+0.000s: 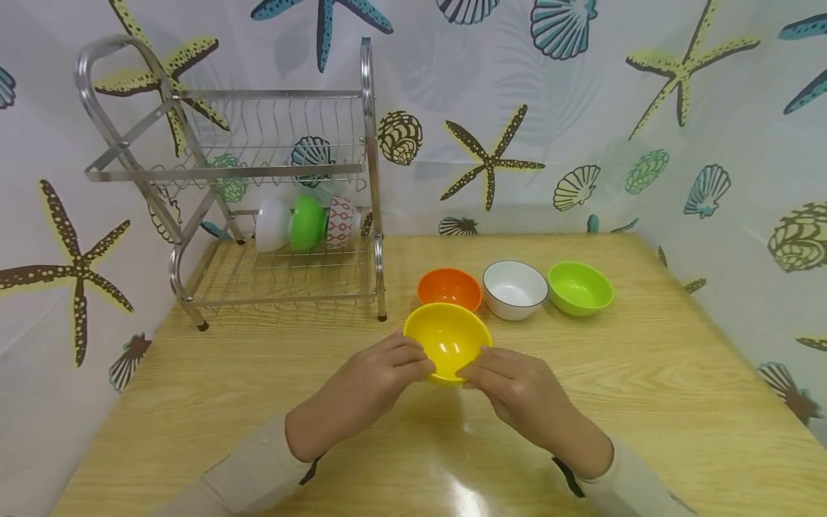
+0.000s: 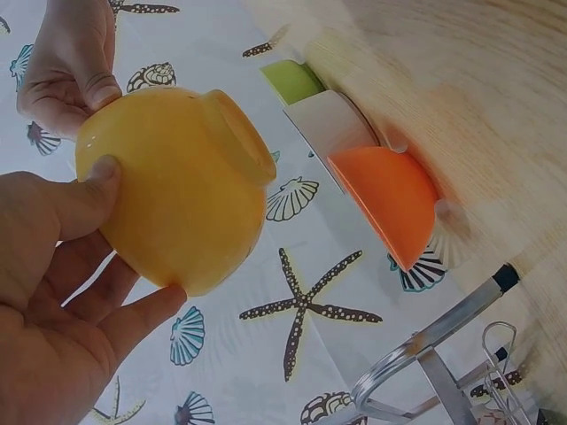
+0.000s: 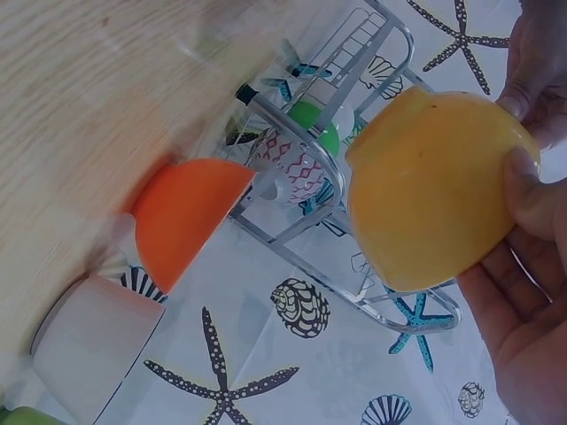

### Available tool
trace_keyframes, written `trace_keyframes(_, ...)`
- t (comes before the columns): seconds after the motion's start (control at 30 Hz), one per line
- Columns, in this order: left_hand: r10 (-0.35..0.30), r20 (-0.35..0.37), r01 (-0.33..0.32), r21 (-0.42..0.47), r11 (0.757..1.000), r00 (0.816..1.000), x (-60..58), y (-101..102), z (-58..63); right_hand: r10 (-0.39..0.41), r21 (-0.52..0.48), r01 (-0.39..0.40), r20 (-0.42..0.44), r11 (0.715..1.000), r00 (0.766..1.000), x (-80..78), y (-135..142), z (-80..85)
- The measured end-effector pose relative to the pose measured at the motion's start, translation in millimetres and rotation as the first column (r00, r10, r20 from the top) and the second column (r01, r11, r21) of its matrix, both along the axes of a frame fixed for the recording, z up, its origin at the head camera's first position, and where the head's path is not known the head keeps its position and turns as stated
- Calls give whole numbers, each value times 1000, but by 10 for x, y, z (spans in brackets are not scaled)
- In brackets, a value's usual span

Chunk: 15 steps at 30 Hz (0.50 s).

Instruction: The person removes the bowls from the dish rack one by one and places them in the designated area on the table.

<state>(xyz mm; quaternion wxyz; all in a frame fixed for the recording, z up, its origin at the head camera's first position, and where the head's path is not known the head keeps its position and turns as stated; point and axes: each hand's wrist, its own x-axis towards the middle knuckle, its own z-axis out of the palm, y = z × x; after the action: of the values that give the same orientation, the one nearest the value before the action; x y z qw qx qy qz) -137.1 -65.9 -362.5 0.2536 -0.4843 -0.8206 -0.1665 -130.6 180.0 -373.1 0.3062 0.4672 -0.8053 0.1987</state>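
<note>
Both hands hold a yellow bowl above the table, its inside tipped toward the head camera. The left hand grips the rim on the left, thumb on one side and fingers on the other. On the right of the rim, the right hand pinches it the same way. Both wrist views show the bowl's outer wall and its foot ring, with a thumb pressed to the side. Just behind it an orange bowl stands on the table, partly covered by the yellow one.
A white bowl and a lime green bowl stand right of the orange one. At the back left is a two-tier metal dish rack. Its lower tier holds a white bowl, a green bowl and a red-patterned bowl.
</note>
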Motion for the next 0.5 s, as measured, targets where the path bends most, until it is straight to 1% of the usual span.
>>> trace_keyframes(0.2, -14, -37, 14, 19, 1000, 999, -29, 21, 0, -9, -3, 9, -11, 1000, 1000, -9, 9, 10)
trace_keyframes(0.3, -7, -59, 8, 18, 1000, 998, -44, 24, 6, -1, -5, 1, -20, 1000, 1000, -14, 14, 17)
trace_keyframes(0.43, 3, -71, -3, 9, 1000, 997, -56, 20, 19, -1, -4, 1, -20, 1000, 1000, -16, 23, 28)
trace_keyframes(0.5, -6, -72, 7, 12, 1000, 997, -59, 18, 24, -2, -6, 2, -21, 1000, 1000, -17, 25, 31)
